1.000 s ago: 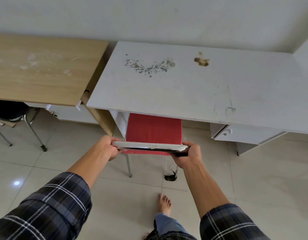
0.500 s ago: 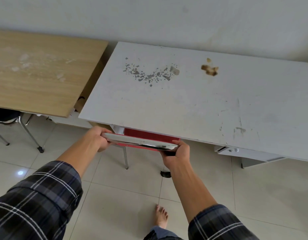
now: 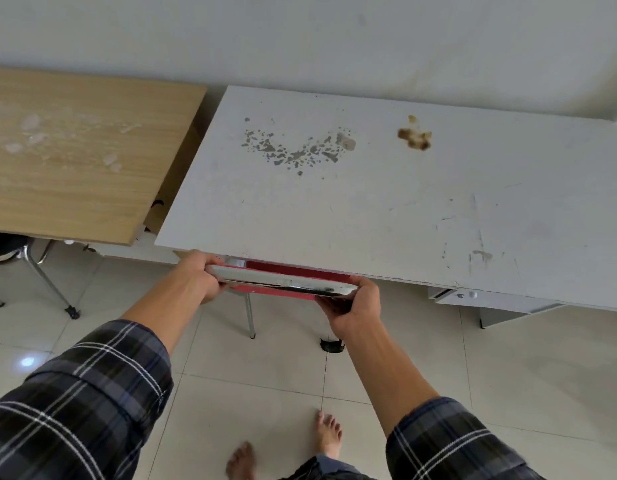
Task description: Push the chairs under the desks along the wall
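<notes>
A red chair (image 3: 282, 273) with a chrome top rail sits almost wholly under the white desk (image 3: 369, 202); only a strip of red seat, the rail and one metal leg show. My left hand (image 3: 199, 275) grips the rail's left end. My right hand (image 3: 355, 303) grips its right end. The white desk stands against the wall and has grey and brown stains on top. To its left stands a wooden desk (image 3: 75, 150) with a dark chair (image 3: 9, 247) partly under it at the frame's left edge.
A white drawer unit (image 3: 490, 301) hangs under the white desk's right side. A small dark object (image 3: 331, 345) lies on the tiled floor beside the chair. My bare feet (image 3: 327, 434) stand on the tiles behind the chair. The wall runs behind both desks.
The red chair has slid forward under the white desk, so much less of its seat shows. Both hands stayed on the rail, and I have stepped closer to the desk.
</notes>
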{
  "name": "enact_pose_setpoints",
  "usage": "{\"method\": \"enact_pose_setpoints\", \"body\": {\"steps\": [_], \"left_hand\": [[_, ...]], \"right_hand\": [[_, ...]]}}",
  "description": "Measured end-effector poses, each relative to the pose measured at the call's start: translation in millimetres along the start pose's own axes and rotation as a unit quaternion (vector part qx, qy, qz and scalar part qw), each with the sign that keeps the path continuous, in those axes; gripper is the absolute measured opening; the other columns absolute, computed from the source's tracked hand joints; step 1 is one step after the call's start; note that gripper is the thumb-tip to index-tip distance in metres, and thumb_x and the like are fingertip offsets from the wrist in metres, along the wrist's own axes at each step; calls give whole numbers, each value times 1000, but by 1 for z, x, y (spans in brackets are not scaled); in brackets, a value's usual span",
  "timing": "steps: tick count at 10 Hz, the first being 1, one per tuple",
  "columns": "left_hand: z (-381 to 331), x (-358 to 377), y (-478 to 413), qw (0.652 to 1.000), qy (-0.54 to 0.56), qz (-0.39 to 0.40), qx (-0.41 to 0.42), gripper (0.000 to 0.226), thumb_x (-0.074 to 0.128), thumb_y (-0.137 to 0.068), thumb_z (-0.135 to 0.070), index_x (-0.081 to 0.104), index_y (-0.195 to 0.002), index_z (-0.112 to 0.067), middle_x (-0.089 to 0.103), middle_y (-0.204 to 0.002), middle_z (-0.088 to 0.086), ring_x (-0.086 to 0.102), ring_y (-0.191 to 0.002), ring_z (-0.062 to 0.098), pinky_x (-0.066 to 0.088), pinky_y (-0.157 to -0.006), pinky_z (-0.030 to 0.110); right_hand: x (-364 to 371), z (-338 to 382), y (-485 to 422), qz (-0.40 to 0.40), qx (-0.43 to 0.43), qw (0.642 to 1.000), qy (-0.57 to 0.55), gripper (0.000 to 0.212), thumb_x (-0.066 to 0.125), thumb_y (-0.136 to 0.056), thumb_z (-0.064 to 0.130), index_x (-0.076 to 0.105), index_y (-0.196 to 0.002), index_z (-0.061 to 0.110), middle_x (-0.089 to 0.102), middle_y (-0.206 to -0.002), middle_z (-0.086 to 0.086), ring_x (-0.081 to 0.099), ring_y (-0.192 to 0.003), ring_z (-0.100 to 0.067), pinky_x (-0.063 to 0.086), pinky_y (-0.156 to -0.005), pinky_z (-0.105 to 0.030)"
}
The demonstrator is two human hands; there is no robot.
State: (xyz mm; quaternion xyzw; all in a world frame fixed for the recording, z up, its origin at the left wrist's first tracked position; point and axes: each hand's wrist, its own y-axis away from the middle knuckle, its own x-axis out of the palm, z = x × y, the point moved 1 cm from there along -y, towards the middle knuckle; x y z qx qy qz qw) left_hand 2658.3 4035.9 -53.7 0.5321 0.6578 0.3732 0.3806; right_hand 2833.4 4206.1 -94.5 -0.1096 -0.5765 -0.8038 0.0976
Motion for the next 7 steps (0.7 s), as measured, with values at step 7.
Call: {"method": "enact_pose_setpoints", "body": {"steps": [7], "left_hand": [[22, -14, 40, 966, -180, 125, 140, 11, 64, -83, -5, 52, -82, -3, 55, -100, 18, 59, -87, 32, 54, -79, 40]], "right_hand": [[-28, -30, 83, 70, -177, 963, 192, 22, 64, -97, 21, 67, -111, 4, 69, -116, -17, 70, -99, -30, 60, -85, -52]]}}
